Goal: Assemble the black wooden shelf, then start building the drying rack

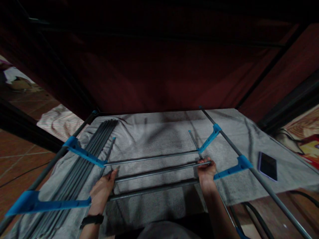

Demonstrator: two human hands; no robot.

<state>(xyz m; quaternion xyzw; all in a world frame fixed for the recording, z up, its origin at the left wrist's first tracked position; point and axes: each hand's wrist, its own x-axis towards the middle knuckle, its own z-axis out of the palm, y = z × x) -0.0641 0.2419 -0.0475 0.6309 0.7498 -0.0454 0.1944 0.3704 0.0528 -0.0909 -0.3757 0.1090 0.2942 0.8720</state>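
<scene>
A rack of grey metal tubes and blue plastic brackets lies before me. My right hand pinches the right end of a thin metal tube, palm turned up. At this tube's left end is my left hand, thumb stretched along it and the other fingers mostly hidden. A crossbar runs beyond the tube, and a thicker one runs nearer to me. Blue brackets on the left and right join the crossbars' sides to long side tubes, such as the right one.
Several loose grey tubes lie side by side at left on the grey cloth. A phone rests at right. A dark red panel stands behind. Tiled floor shows at left.
</scene>
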